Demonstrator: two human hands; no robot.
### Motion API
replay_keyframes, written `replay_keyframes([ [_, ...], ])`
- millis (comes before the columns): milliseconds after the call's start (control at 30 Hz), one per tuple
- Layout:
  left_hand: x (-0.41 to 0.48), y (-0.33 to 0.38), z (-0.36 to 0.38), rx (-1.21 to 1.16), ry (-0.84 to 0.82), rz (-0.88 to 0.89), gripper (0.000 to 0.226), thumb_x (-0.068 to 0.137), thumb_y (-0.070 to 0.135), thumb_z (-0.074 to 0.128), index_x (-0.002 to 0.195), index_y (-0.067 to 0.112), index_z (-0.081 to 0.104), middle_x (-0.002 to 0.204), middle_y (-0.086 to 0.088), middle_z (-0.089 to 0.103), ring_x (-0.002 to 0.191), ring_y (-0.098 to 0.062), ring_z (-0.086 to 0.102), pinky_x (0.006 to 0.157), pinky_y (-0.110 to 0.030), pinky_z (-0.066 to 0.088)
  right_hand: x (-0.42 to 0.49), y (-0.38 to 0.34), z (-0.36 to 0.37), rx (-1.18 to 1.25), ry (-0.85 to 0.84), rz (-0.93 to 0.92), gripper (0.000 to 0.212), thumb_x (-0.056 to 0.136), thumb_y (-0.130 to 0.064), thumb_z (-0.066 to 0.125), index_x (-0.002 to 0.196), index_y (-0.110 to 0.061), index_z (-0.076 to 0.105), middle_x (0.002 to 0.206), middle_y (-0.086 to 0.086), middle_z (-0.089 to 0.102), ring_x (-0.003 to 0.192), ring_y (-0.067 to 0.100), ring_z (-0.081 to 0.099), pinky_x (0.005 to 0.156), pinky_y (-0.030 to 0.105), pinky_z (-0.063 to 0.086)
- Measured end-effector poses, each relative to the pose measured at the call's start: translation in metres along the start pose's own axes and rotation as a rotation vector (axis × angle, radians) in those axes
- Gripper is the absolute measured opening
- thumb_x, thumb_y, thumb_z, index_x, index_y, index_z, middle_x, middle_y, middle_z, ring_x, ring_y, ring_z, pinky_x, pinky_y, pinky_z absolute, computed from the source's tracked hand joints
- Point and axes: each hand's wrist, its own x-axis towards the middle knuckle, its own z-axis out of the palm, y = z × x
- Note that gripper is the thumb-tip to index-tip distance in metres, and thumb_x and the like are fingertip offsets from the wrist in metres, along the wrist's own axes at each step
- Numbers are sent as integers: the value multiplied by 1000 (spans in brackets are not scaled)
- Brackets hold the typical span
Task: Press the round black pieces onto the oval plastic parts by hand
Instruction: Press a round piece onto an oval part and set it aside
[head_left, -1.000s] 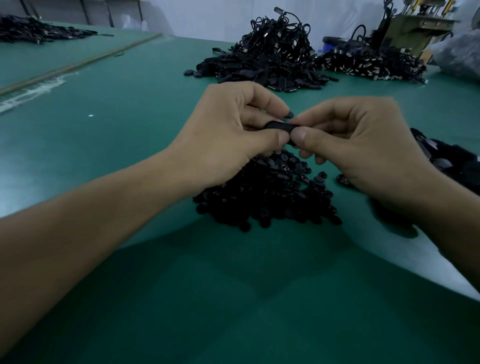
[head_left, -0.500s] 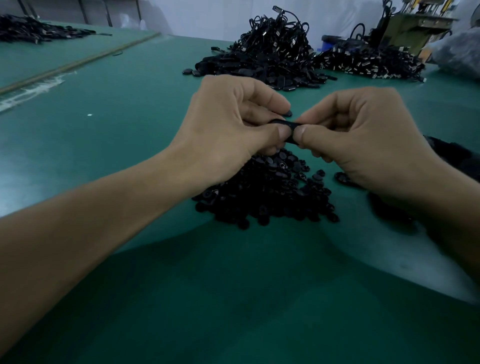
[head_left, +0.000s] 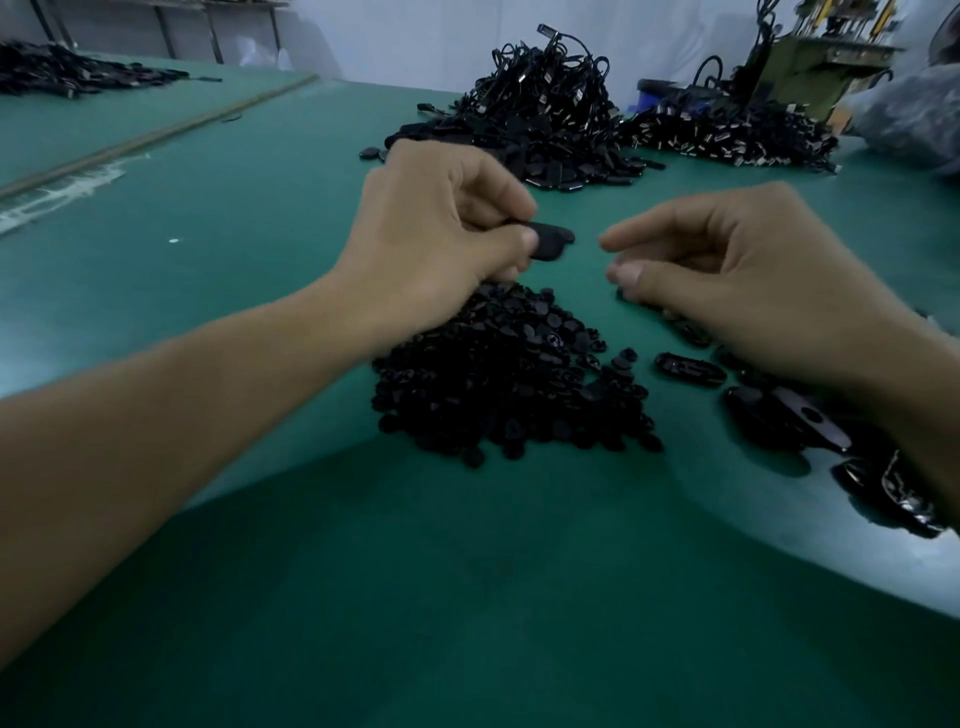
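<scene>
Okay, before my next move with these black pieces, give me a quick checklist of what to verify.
1. Oval part pinched in the left hand: ok.
2. Round piece seated on that part: cannot tell, too dark and blurred.
3. Right hand free, nothing seen between its fingers: ok.
4. Pile of round pieces lying just below both hands: ok.
5. Loose oval parts lying beside the right hand: ok.
</scene>
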Motion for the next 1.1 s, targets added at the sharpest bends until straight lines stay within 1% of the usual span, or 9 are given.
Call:
replay_keyframes([
  [67, 14, -11, -6, 7, 43, -97, 17, 83, 3, 80, 80, 17, 69, 67, 1, 74, 67, -17, 76, 70, -28, 62, 1, 9, -11, -261, -75, 23, 11, 82, -35, 74, 92, -32, 74, 76, -14, 73, 71, -11, 64, 65, 2, 45],
  [200, 36, -29, -17, 138, 102, -174, 20, 83, 1, 78, 76, 18, 70, 71, 0, 74, 64, -12, 74, 66, -19, 60, 0, 16, -24, -453, -377, 166, 30, 66, -61, 72, 84, -37, 72, 73, -28, 69, 66, -9, 63, 62, 16, 45],
  [467, 60, -47, -18, 375, 33, -186, 10, 85, 4, 79, 94, 5, 75, 77, -9, 74, 51, -5, 65, 53, -7, 49, 1, 22, -21, -493, -291, 70, 8, 90, -32, 70, 91, -30, 78, 67, -23, 67, 73, -20, 59, 62, -4, 41],
  [567, 62, -51, -13, 492, 39, -134, 10, 87, 13, 79, 97, 11, 77, 80, 0, 73, 70, -7, 67, 71, -14, 55, 1, 22, -19, -523, -178, 24, 16, 92, -22, 65, 102, -26, 76, 70, -24, 63, 74, -25, 54, 63, -8, 36],
  [667, 59, -50, -8, 564, 82, -141, 13, 89, 24, 76, 102, 21, 77, 88, 5, 71, 98, -22, 68, 93, -41, 55, 1, 20, -16, -393, -33, 5, 21, 91, -17, 65, 106, -28, 74, 64, -16, 67, 67, -13, 61, 63, -2, 40],
  [767, 53, -43, -7, 586, 123, -142, 11, 92, 32, 72, 102, 30, 75, 110, -4, 71, 108, -28, 65, 95, -46, 52, -1, 17, -12, -129, 14, 61, 22, 92, -17, 67, 106, -32, 73, 80, -15, 73, 66, 5, 69, 69, 20, 56],
  [867, 45, -35, -7, 491, 86, -104, 4, 92, 25, 72, 91, 29, 74, 90, 7, 69, 92, -14, 68, 89, -37, 57, -2, 11, -9, 118, 10, 126, 23, 91, -9, 69, 101, -28, 73, 83, -9, 76, 64, 7, 71, 62, 16, 55],
  [967, 31, -22, -3, 383, 16, -54, 5, 89, 20, 74, 86, 24, 76, 77, 15, 69, 69, 8, 64, 68, -7, 52, -3, 5, -4, 313, -4, 191, 19, 89, -3, 71, 97, -20, 72, 84, 2, 78, 70, 15, 75, 67, 17, 58],
  [1100, 12, -5, 3, 208, -40, -48, 8, 87, 26, 77, 80, 29, 76, 75, 13, 74, 71, 4, 67, 69, -13, 53, -3, 0, 3, 416, -24, 228, 11, 87, -5, 72, 93, -11, 67, 83, 10, 77, 77, 19, 76, 69, 20, 60],
])
